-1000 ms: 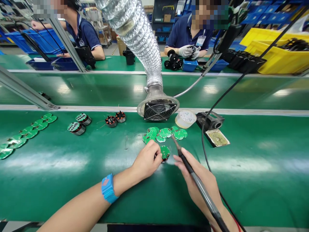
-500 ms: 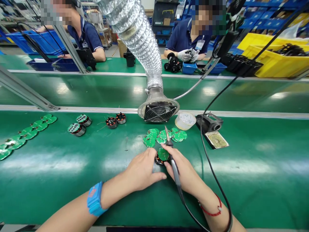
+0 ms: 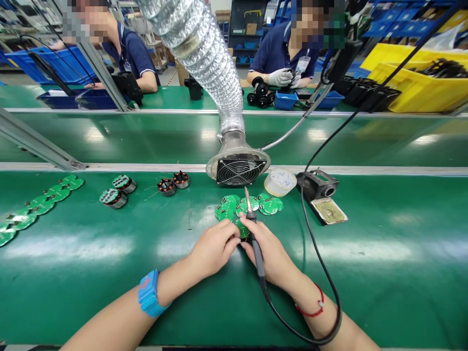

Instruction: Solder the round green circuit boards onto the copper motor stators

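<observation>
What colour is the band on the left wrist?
Bright blue; the wristband shows best in the head view.

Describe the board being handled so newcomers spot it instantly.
From the silver hose, look down past its fan and the clustered green boards. The target is the round green board below them; unlike its neighbours, it sits between the left hand and right hand.

A round green circuit board (image 3: 243, 230) sits partly hidden. Beside it, a dark-handled soldering iron (image 3: 258, 256) points its tip forward.
</observation>
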Demonstrator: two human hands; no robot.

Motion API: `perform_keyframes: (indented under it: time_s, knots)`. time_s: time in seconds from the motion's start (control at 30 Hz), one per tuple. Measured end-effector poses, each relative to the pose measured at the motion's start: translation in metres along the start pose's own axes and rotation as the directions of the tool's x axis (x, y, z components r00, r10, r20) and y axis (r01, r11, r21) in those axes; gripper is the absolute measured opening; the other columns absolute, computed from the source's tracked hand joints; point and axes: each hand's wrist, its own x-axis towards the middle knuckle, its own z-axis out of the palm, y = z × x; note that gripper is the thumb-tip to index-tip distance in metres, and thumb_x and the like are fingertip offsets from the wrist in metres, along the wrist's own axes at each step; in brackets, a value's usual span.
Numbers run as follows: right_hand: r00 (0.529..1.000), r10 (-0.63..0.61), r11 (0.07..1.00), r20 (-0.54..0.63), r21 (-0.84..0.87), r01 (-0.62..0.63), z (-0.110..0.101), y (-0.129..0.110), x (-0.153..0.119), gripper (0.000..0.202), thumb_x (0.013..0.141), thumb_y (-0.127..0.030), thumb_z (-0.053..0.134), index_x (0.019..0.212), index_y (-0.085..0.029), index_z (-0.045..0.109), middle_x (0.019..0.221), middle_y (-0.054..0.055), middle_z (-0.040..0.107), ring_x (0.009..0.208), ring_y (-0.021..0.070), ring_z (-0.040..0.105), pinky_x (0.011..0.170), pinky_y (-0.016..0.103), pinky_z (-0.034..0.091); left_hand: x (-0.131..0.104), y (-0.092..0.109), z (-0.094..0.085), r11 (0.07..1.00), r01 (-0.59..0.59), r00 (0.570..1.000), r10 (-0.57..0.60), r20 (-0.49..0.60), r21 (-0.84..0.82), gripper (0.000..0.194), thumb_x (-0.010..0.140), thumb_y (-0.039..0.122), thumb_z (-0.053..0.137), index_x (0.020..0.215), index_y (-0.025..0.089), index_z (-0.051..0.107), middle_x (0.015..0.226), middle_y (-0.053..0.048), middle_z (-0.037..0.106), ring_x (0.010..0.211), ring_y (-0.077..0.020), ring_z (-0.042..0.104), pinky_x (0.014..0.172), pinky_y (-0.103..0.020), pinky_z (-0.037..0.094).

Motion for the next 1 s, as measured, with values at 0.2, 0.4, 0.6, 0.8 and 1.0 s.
perform_keyframes:
  time_s: [0.2, 0.4, 0.6, 0.8, 1.0]
  knots:
    - [0.978, 0.064, 0.998, -0.198, -0.005, -0.066, -0.002, -0.008, -0.004, 0.052, 0.092, -0.018, 0.056, 0.141, -0.025, 0.043, 0.125, 0.012, 0.066, 0.115, 0.0269, 0.063, 0.094, 0.048, 0.055, 0.003, 0.006, 0.001, 0.993, 0.077, 0.996, -0.08, -0.034, -0.091, 0.011, 0.087, 0.014, 0.051, 0.078, 0.021, 0.054, 0.076, 0.001, 0.053, 0.071, -0.0162, 0.053, 0.063, -0.028, 0.042]
    - [0.966, 0.058, 0.998, -0.253, 0.041, -0.049, 0.001, -0.011, -0.002, 0.042, 0.092, -0.011, 0.052, 0.131, -0.027, 0.05, 0.092, 0.004, 0.069, 0.09, 0.0212, 0.067, 0.081, 0.039, 0.058, 0.002, 0.006, 0.002, 0.987, 0.072, 0.996, -0.079, -0.046, -0.146, 0.012, 0.084, 0.013, 0.049, 0.076, 0.021, 0.053, 0.075, 0.001, 0.052, 0.069, -0.0158, 0.052, 0.062, -0.027, 0.04]
    - [0.971, -0.028, 0.996, -0.238, -0.092, 0.006, 0.001, -0.011, 0.002, 0.04, 0.092, -0.009, 0.052, 0.128, -0.027, 0.052, 0.086, 0.002, 0.069, 0.082, 0.0218, 0.064, 0.074, 0.038, 0.054, 0.004, 0.002, 0.002, 0.941, 0.127, 0.987, -0.151, -0.054, -0.314, 0.01, 0.083, 0.015, 0.051, 0.074, 0.02, 0.051, 0.075, 0.001, 0.051, 0.068, -0.0145, 0.05, 0.063, -0.026, 0.041]
    - [0.961, -0.1, 0.969, -0.258, -0.243, 0.036, 0.003, -0.013, 0.003, 0.032, 0.092, -0.01, 0.053, 0.12, -0.026, 0.056, 0.079, 0.002, 0.069, 0.078, 0.0223, 0.059, 0.07, 0.036, 0.049, 0.004, 0.001, 0.005, 0.908, 0.12, 0.984, -0.162, -0.074, -0.4, 0.01, 0.084, 0.019, 0.051, 0.074, 0.02, 0.051, 0.077, 0.001, 0.051, 0.069, -0.0139, 0.049, 0.064, -0.026, 0.041]
    - [0.949, -0.027, 0.983, -0.315, -0.18, -0.032, 0.004, -0.019, 0.002, 0.034, 0.091, -0.009, 0.054, 0.121, -0.025, 0.055, 0.083, 0.002, 0.072, 0.079, 0.0227, 0.061, 0.07, 0.037, 0.052, 0.007, 0.004, 0.006, 0.943, 0.086, 0.987, -0.125, -0.102, -0.32, 0.015, 0.087, 0.02, 0.049, 0.072, 0.02, 0.048, 0.075, 0.001, 0.049, 0.07, -0.0151, 0.048, 0.065, -0.027, 0.038]
